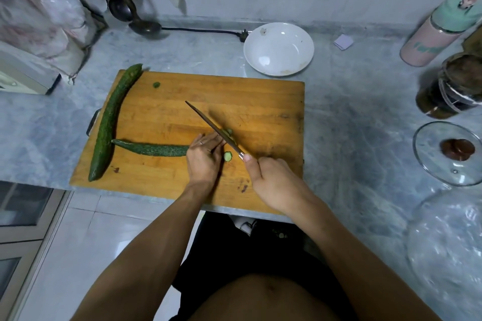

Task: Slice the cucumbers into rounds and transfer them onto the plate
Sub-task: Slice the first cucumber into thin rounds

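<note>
Dark green, bumpy-skinned cucumbers (108, 122) are lying on an orange-brown wooden cutting board (260, 101). A cut round (228, 156) is showing pale green flesh. The plate (278, 49) is showing plain white. The countertop (352, 117) is showing grey-blue marble veining.

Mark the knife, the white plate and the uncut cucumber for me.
knife (208, 122): head view, mid-blade.
white plate (254, 34): head view, left rim.
uncut cucumber (109, 122): head view, middle of its body.

Cucumber (154, 150) cut end under left hand (203, 161); knife (212, 126) handle inside right hand (273, 180).
</note>
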`<control>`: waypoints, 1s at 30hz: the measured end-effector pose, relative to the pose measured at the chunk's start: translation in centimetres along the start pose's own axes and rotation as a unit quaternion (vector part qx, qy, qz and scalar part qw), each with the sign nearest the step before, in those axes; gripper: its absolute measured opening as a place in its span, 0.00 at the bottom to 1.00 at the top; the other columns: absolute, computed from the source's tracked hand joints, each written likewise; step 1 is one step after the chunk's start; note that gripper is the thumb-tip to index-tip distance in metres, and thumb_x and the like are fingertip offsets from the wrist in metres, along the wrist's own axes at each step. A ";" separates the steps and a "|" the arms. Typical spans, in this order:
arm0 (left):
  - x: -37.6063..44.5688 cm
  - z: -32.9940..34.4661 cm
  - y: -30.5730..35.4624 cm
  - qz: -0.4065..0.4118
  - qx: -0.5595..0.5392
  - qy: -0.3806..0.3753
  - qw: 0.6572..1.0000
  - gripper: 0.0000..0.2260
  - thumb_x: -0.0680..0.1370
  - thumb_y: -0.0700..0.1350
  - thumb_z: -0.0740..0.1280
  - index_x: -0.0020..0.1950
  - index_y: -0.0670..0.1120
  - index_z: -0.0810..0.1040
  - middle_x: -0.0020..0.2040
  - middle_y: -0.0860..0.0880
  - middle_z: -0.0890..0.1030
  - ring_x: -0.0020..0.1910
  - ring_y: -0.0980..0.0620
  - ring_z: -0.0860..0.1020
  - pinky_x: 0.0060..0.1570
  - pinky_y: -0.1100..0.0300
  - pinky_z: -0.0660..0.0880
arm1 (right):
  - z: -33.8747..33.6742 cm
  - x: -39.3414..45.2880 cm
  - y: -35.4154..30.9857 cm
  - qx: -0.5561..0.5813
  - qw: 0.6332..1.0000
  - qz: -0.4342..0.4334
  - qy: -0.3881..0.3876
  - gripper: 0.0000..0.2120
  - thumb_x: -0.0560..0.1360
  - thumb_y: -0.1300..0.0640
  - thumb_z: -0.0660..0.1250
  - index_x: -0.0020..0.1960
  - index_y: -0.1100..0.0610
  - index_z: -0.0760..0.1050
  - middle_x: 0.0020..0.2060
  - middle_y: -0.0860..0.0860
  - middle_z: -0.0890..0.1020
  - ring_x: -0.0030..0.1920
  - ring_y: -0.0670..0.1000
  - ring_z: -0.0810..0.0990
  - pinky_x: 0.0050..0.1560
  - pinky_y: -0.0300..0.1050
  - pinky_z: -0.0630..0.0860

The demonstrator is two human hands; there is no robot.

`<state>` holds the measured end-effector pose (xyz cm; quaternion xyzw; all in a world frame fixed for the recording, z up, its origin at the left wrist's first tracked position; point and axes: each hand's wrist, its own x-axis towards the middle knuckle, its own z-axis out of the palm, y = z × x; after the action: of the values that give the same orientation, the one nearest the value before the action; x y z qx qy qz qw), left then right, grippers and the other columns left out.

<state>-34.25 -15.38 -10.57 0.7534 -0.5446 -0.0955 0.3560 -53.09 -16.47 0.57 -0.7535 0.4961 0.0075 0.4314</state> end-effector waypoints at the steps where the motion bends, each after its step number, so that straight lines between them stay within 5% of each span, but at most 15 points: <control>1: 0.0 0.0 0.0 0.000 -0.002 0.003 1.000 0.11 0.73 0.40 0.65 0.48 0.39 0.86 0.49 0.42 0.85 0.49 0.45 0.84 0.64 0.47 0.72 | 0.0 0.0 -0.1 0.003 1.000 0.005 -0.003 0.29 0.82 0.38 0.43 0.38 0.55 0.71 0.39 0.54 0.77 0.41 0.53 0.78 0.35 0.48 0.72; 9: 0.1 0.4 -0.2 -0.003 0.005 0.020 1.000 0.14 0.74 0.43 0.62 0.46 0.39 0.86 0.47 0.43 0.86 0.46 0.45 0.84 0.58 0.44 0.76 | 0.5 1.5 -1.0 -0.009 0.999 0.052 -0.009 0.29 0.82 0.37 0.42 0.48 0.56 0.73 0.53 0.59 0.75 0.53 0.60 0.77 0.53 0.54 0.76; 19: -0.1 0.4 -0.9 0.029 -0.001 0.025 0.999 0.10 0.74 0.35 0.70 0.54 0.39 0.84 0.53 0.43 0.84 0.53 0.45 0.81 0.60 0.44 0.75 | 0.2 2.7 0.5 0.009 1.000 0.023 0.016 0.32 0.83 0.38 0.43 0.41 0.59 0.75 0.37 0.55 0.79 0.40 0.55 0.79 0.45 0.53 0.79; 23: -0.2 0.5 -0.9 0.026 0.000 0.025 0.999 0.10 0.73 0.34 0.71 0.54 0.40 0.85 0.53 0.43 0.84 0.52 0.45 0.82 0.63 0.46 0.73 | -1.0 3.1 1.1 0.017 1.000 0.017 0.020 0.33 0.84 0.40 0.44 0.34 0.61 0.71 0.30 0.56 0.76 0.33 0.54 0.76 0.36 0.46 0.69; 30: -0.3 0.2 -0.9 0.029 0.003 0.028 0.999 0.10 0.74 0.38 0.70 0.53 0.40 0.85 0.53 0.44 0.84 0.52 0.45 0.82 0.64 0.48 0.73 | -3.0 2.6 2.3 0.025 0.999 0.001 0.030 0.37 0.83 0.40 0.44 0.37 0.69 0.73 0.32 0.62 0.77 0.34 0.59 0.77 0.41 0.49 0.74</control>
<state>-33.74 -15.08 -11.34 0.7403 -0.5568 -0.0628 0.3716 -54.76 -20.62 -0.18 -0.7418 0.5100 -0.0268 0.4346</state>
